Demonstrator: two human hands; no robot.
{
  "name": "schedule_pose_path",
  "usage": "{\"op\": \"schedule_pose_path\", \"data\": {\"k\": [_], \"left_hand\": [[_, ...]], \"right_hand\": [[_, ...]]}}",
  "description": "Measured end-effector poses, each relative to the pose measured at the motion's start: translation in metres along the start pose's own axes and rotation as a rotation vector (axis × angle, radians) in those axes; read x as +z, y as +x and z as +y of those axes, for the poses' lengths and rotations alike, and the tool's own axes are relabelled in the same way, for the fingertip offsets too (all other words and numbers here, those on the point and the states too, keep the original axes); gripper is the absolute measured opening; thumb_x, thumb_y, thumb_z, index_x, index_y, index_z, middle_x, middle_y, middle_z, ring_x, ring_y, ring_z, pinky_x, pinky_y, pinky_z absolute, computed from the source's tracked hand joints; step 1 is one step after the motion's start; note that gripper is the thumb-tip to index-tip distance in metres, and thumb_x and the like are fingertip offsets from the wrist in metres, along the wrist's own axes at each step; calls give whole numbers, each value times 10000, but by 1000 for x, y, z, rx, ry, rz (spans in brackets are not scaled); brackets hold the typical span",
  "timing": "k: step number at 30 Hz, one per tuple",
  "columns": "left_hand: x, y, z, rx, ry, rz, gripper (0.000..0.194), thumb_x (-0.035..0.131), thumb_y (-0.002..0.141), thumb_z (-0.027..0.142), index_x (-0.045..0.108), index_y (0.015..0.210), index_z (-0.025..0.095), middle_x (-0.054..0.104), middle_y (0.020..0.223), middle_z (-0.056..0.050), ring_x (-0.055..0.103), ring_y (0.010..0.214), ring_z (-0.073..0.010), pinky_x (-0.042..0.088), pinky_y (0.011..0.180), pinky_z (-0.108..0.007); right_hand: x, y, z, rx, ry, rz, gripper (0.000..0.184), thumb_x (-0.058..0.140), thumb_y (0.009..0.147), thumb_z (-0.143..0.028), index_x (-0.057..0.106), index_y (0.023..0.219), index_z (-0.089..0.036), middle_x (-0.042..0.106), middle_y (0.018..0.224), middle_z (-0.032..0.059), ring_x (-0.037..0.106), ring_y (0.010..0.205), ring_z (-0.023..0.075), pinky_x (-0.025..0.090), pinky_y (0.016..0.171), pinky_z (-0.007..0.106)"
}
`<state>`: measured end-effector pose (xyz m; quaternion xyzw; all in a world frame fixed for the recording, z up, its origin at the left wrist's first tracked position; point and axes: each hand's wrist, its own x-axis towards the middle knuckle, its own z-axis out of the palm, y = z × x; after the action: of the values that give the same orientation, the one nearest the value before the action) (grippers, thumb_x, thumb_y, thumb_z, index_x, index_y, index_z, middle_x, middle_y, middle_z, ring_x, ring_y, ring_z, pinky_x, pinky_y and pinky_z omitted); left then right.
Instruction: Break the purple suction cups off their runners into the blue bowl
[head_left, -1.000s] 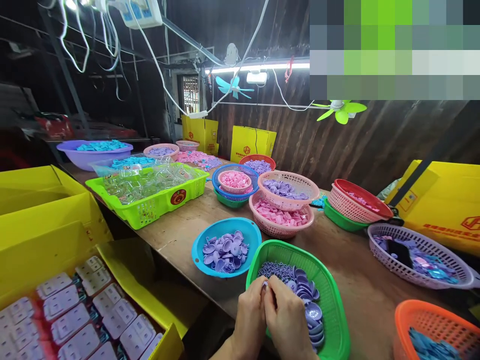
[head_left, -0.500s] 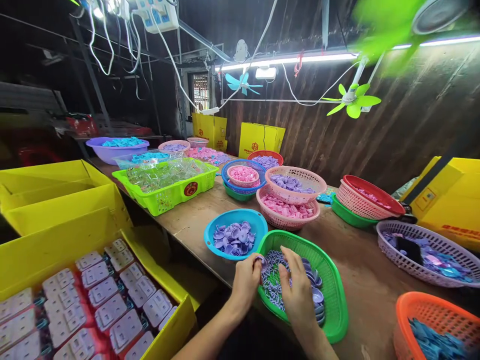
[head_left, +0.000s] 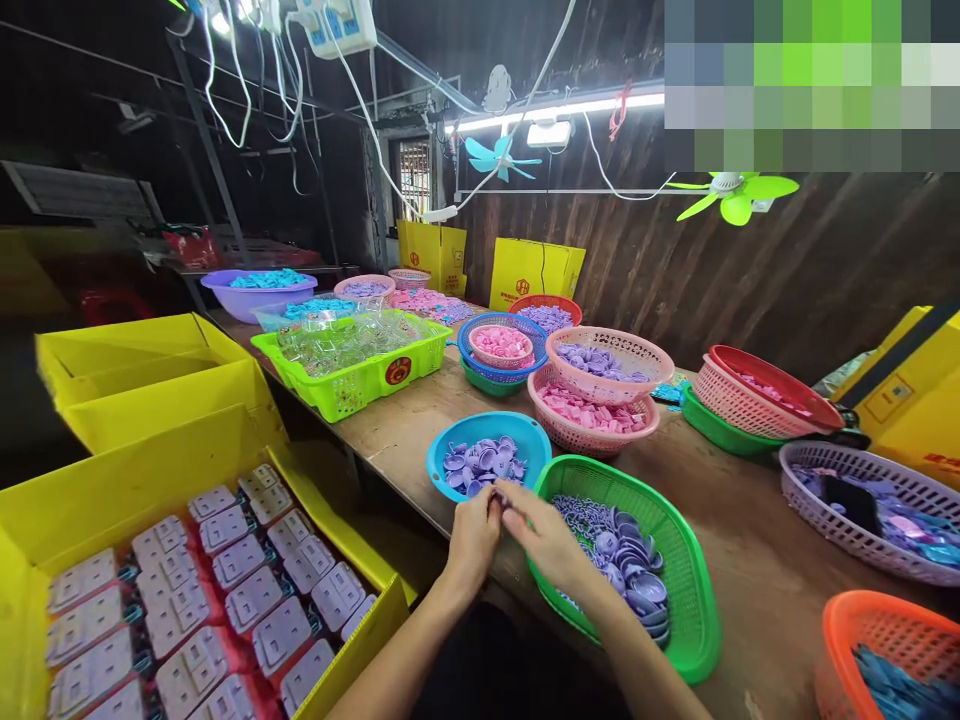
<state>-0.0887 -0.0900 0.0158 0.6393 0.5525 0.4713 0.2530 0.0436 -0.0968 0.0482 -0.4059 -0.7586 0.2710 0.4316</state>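
The fingers of the left hand [head_left: 474, 535] and right hand [head_left: 551, 542] pinch a small purple piece [head_left: 501, 498] between their tips; mostly hidden, its direction and long axis are unclear.

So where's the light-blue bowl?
In the head view, the light-blue bowl is just beyond the left hand, left of the green basket.
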Motion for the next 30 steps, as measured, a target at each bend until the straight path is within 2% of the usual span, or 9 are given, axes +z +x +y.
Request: {"op": "schedule_pose_path", "data": {"k": [2,6,10,13,18,22,25,26,30], "left_hand": [[2,-3,-3,59,76,31,277,369,838,225,607,969,171,657,811,-61,595,690,-166,421,648,-262],[8,-4,-11,143,233,59,307,359,852,205,555,1086,173,641,989,-84,600,863,-191,445,760,-297],[8,-3,-18,266,316,85,312,347,857,181,547,1096,192,631,1009,-69,594,882,-170,460,786,-280],[4,-3,-21,322,327,94,315,356,850,152,553,1089,203,615,1004,-59,566,916,-162,449,812,-274],[0,-5,-21,266,382,96,297,379,849,168,575,1063,230,559,888,-43,540,801,-138,445,694,-226],[3,-2,-22,199,339,77,278,384,848,176,594,1020,239,545,838,-25,531,729,-119,433,656,-213],[5,7,-30,169,264,111,255,419,828,165,599,996,230,580,877,-26,545,810,-143,433,736,-253],[5,12,-33,161,239,120,255,428,820,158,597,997,225,591,902,-28,547,844,-152,431,763,-269],[4,39,-46,145,184,138,296,408,801,125,585,1027,199,616,994,-45,553,912,-176,415,820,-307]], "right_hand": [[2,-4,0,8,35,-57,379,432,854,-272,492,1228,-258,496,1266,27,432,1177,181,356,988,367],[-2,-14,3,119,24,34,359,406,863,-265,514,1204,-239,535,1215,51,500,1097,190,448,878,348],[-5,-19,6,130,-9,58,350,422,849,-258,546,1174,-227,544,1194,71,520,1067,206,495,789,323],[-4,-20,7,94,-29,-31,348,442,844,-277,551,1173,-239,536,1213,67,494,1108,211,459,870,354],[1,-18,4,86,-55,32,475,436,856,-296,355,1322,-259,353,1375,45,329,1250,206,382,963,379],[2,-15,10,45,-21,-116,428,449,853,-302,428,1278,-264,417,1334,41,373,1224,197,328,1007,383],[-9,-17,29,164,-98,108,409,415,863,-301,454,1262,-223,440,1312,73,384,1214,212,386,951,390],[-15,-18,37,189,-135,107,407,433,852,-302,472,1248,-218,461,1294,78,401,1200,220,401,932,391],[-53,-31,68,243,-270,-200,315,478,818,-293,605,1098,-227,612,1101,64,543,1038,220,437,870,369]]}}
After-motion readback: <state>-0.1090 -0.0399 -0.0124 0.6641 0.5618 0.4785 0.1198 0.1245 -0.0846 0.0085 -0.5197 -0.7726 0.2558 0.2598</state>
